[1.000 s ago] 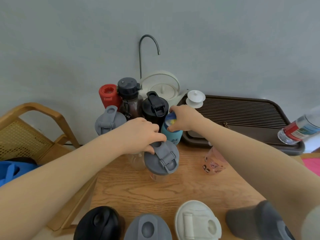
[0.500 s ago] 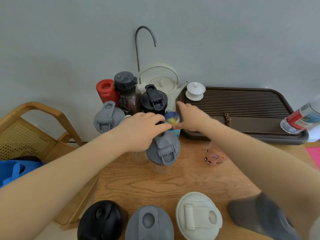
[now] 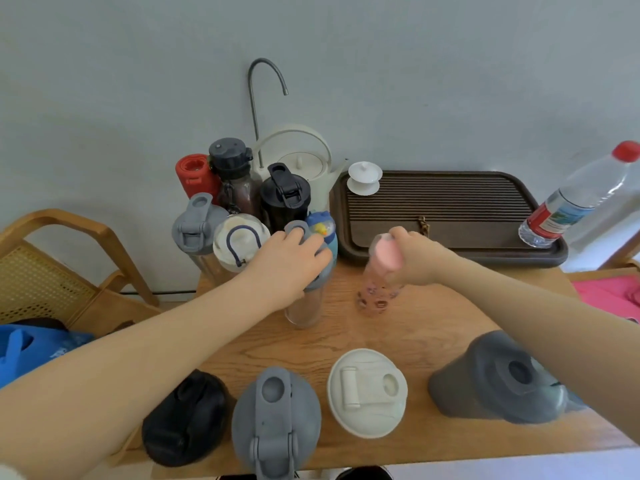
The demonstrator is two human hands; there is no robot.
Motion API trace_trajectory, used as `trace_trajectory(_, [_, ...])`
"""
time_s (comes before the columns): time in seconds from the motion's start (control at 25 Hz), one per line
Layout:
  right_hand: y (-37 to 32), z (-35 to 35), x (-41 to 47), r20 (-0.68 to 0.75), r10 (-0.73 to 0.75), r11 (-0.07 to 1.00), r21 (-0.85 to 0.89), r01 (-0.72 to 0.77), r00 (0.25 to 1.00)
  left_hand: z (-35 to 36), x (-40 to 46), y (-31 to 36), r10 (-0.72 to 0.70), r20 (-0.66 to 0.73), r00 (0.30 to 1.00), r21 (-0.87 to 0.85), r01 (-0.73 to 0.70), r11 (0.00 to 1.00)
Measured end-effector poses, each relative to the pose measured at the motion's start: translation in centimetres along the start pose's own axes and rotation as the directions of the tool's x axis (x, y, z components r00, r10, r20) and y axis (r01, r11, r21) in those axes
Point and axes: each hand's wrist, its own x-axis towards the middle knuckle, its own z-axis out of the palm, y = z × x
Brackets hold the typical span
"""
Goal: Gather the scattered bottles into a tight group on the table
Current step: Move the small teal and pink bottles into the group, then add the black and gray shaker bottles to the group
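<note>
A cluster of bottles stands at the table's back left: a red bottle (image 3: 194,174), a dark brown bottle (image 3: 235,181), a black-lidded bottle (image 3: 284,195), a grey-lidded steel bottle (image 3: 195,225), a white-lidded bottle (image 3: 240,242) and a small blue bottle (image 3: 322,228). My left hand (image 3: 289,263) grips the lid of a clear grey-lidded bottle (image 3: 304,306) beside the blue one. My right hand (image 3: 412,258) holds the pink-capped clear bottle (image 3: 379,282), tilted, at mid-table. Along the near edge stand a black bottle (image 3: 183,417), a grey bottle (image 3: 275,420), a white-lidded bottle (image 3: 367,391) and a dark grey bottle (image 3: 495,379).
A dark brown slatted tea tray (image 3: 450,209) lies at the back right, with a white lidded cup (image 3: 364,177) on its corner and a plastic water bottle (image 3: 581,199) leaning on its right end. A white kettle (image 3: 298,161) stands behind the cluster. A wooden chair (image 3: 52,258) is left of the table.
My right hand left the small blue bottle and took hold of the pink-capped bottle to the right. My left hand stayed on the grey-lidded clear bottle, which now stands against the blue one.
</note>
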Motion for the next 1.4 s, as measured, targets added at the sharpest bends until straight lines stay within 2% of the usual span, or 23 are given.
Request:
trace_trajectory(0.16, [-4.3, 0.9, 0.8, -0.017, -0.112, 0.994, -0.006, 0.112, 0.994, 0.7, 0.9, -0.5, 0.014, -0.083, 0.996, 0.005, -0.013, 1.000])
trace_trajectory(0.36, [-5.1, 1.5, 1.5, -0.012, -0.030, 0.999, 0.018, 0.030, 0.999, 2.3, 1.5, -1.3, 0.023, -0.174, 0.984, 0.073, -0.011, 0.997])
trace_trajectory(0.52, [-4.9, 1.4, 0.9, 0.039, -0.016, 0.999, 0.037, 0.014, 0.999, 1.4, 1.1, -1.3, 0.010, -0.114, 0.993, -0.043, -0.015, 0.999])
trace_trajectory(0.6, [-5.3, 1.1, -0.3, 0.029, -0.017, 0.999, -0.034, 0.018, 0.999, 0.6, 0.0, -1.5, -0.029, -0.081, 0.996, -0.155, 0.016, 0.988])
trace_trajectory(0.64, [-5.9, 0.7, -1.4, -0.017, -0.061, 0.996, -0.064, 0.059, 0.998, -0.1, -1.1, -1.7, -0.020, -0.142, 0.990, -0.231, -0.013, 0.973])
trace_trajectory(0.68, [-6.7, 0.1, -2.8, -0.086, -0.151, 0.988, -0.056, 0.146, 0.985, -0.7, -2.5, -1.9, 0.001, -0.277, 0.961, -0.270, -0.078, 0.960])
trace_trajectory(0.76, [-8.7, -1.2, -6.7, -0.205, -0.380, 0.917, 0.043, 0.396, 0.902, -0.7, -5.6, -3.0, 0.051, -0.507, 0.860, -0.276, -0.219, 0.936])
trace_trajectory(0.8, [-9.7, -1.7, -8.8, -0.197, -0.473, 0.866, 0.077, 0.494, 0.859, -0.5, -7.4, -3.7, 0.059, -0.536, 0.842, -0.324, -0.269, 0.907])
trace_trajectory(0.84, [-10.7, -1.8, -10.8, -0.121, -0.539, 0.828, 0.102, 0.551, 0.833, -0.1, -9.3, -4.4, 0.065, -0.509, 0.859, -0.387, -0.295, 0.874])
trace_trajectory(0.88, [-11.6, -1.4, -12.5, 0.005, -0.571, 0.816, 0.117, 0.567, 0.821, 0.4, -11.1, -5.1, 0.075, -0.424, 0.903, -0.459, -0.285, 0.841])
trace_trajectory(0.96, [-13.1, 0.8, -14.2, 0.221, -0.545, 0.837, 0.084, 0.541, 0.809, 2.3, -14.2, -6.1, 0.130, -0.171, 0.977, -0.540, -0.203, 0.817])
trace_trajectory(1.04, [-13.8, 3.5, -14.7, 0.299, -0.466, 0.870, -0.016, 0.492, 0.833, 4.4, -16.4, -6.2, 0.185, 0.073, 0.980, -0.525, -0.120, 0.842])
trace_trajectory(1.12, [-14.3, 6.0, -15.3, 0.270, -0.363, 0.907, -0.118, 0.405, 0.892, 6.1, -17.9, -5.5, 0.224, 0.196, 0.955, -0.477, -0.107, 0.872])
trace_trajectory(1.16, [-14.1, 7.0, -15.5, 0.234, -0.323, 0.918, -0.158, 0.363, 0.917, 6.7, -18.3, -4.9, 0.229, 0.214, 0.950, -0.467, -0.106, 0.878])
trace_trajectory(1.24, [-14.6, 9.0, -16.4, 0.143, -0.268, 0.940, -0.175, 0.291, 0.953, 7.7, -19.1, -4.0, 0.217, 0.194, 0.957, -0.476, -0.102, 0.874])
trace_trajectory(1.4, [-15.8, 10.9, -16.1, -0.060, -0.212, 0.976, -0.056, 0.208, 0.975, 8.9, -18.6, -3.5, 0.125, 0.109, 0.986, -0.538, -0.047, 0.841])
